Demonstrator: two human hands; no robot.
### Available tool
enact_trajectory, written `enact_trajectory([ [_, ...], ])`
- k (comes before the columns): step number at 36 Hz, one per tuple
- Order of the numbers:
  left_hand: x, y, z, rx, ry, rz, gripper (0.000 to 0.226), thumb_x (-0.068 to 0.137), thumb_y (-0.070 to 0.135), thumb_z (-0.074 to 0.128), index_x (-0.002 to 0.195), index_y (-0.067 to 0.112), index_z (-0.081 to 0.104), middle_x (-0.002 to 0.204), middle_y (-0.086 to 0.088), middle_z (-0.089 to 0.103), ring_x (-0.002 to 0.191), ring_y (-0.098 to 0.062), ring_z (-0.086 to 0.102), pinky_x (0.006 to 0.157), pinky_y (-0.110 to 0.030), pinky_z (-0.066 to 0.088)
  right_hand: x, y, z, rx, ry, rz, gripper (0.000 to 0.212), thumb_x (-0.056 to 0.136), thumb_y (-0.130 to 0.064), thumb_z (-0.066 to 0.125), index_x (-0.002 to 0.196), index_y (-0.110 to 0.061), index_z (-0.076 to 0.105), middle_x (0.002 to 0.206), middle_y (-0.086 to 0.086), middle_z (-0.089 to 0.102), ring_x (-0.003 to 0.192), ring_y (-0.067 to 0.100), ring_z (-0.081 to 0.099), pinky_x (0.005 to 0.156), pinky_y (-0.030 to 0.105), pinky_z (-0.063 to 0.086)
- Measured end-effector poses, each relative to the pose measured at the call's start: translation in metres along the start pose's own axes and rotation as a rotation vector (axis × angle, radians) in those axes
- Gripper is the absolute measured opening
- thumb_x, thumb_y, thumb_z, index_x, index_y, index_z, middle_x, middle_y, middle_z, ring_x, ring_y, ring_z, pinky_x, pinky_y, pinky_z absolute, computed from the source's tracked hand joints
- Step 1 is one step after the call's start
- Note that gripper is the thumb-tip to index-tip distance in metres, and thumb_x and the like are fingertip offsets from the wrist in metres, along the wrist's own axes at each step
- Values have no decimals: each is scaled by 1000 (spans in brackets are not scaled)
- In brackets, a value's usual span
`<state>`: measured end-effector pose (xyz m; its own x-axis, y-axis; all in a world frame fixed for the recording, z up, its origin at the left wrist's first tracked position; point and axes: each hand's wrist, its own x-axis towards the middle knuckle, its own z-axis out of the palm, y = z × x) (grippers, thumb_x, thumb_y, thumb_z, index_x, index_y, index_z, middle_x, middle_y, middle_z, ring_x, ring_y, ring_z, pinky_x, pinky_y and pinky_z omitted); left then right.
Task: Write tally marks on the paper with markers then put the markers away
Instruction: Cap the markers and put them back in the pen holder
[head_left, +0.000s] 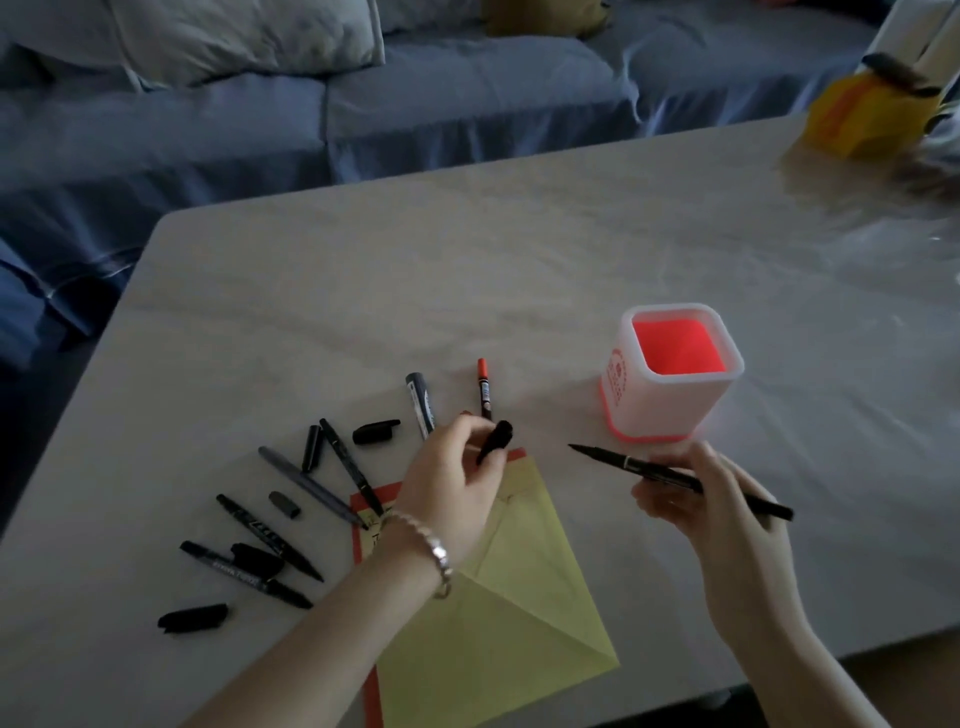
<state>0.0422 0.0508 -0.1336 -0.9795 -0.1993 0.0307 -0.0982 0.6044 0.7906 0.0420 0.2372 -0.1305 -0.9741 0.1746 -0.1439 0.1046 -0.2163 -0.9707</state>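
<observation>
Head view: left hand (457, 478) pinches a black cap (494, 441) over the paper (519, 597), right hand (727, 499) fingers clamp an uncapped marker (670, 475) beside the holder (675, 369); misaligned capping risks inking fingers.

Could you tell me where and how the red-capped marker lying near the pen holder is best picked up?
Pinch the red-capped marker across its far half, coming from straight above. It lies flat, pointing away, with bare table on both sides there; its near end is hidden behind the left hand.

bare forearms, no sleeves, left wrist (415, 540) — silver beaded bracelet (434, 551)
</observation>
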Motion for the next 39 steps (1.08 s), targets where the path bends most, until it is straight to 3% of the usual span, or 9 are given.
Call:
enact_trajectory([
  [4, -35, -9, -24, -209, -43, -70, 6, 83, 19, 60, 85, 25, 58, 72, 6, 69, 69, -5, 64, 68, -21, 53, -5, -5, 10, 146, -50, 77, 40, 80, -36, 48, 54, -16, 71, 52, 6, 66, 46, 14, 61, 52, 21, 52],
  [8, -56, -12, -39, -303, -18, -78, 17, 71, 37, 58, 84, 25, 62, 76, 9, 69, 64, -5, 63, 62, -17, 51, -13, -4, 23, 154, -86, 120, 55, 93, -24, 38, 48, -15, 69, 48, 6, 64, 43, 14, 58, 49, 20, 51],
  [12, -63, -15, -47, -305, 14, -69, 17, 68, 35, 62, 83, 29, 65, 76, 11, 69, 62, -19, 61, 59, -27, 51, -20, -4, 35, 168, -122, 157, 55, 93, -25, 39, 48, -13, 68, 46, 5, 61, 43, 15, 57, 48, 21, 50],
  [18, -64, -17, -50, -246, 36, -45, 15, 66, 40, 62, 81, 41, 64, 84, 22, 68, 69, -7, 63, 60, -20, 51, -24, -5, 44, 153, -151, 164, 55, 94, -23, 39, 48, -11, 68, 45, 7, 60, 42, 16, 57, 46, 21, 49],
  [29, -66, -17, -51, -211, 39, -14, 22, 74, 24, 69, 80, 44, 62, 86, 25, 66, 66, -10, 61, 54, -18, 49, -28, -6, 44, 68, -173, 137, 54, 93, -18, 40, 48, -11, 68, 46, 8, 60, 42, 17, 58, 47, 20, 49],
  [34, -68, -8, -51, -131, -23, 136, 10, 74, 42, 66, 80, 47, 60, 92, 35, 60, 72, 8, 57, 60, -5, 42, -34, -8, 46, 6, -232, 125, 45, 93, -12, 40, 54, -5, 61, 44, 8, 57, 43, 16, 55, 48, 20, 48],
  [39, -73, -6, -46, -88, -67, 198, 15, 76, 57, 46, 85, 49, 54, 99, 24, 57, 80, 3, 58, 64, -10, 46, -38, -13, 52, -5, -244, 107, 45, 93, -6, 38, 50, -5, 50, 39, 8, 47, 39, 15, 47, 44, 18, 43],
])
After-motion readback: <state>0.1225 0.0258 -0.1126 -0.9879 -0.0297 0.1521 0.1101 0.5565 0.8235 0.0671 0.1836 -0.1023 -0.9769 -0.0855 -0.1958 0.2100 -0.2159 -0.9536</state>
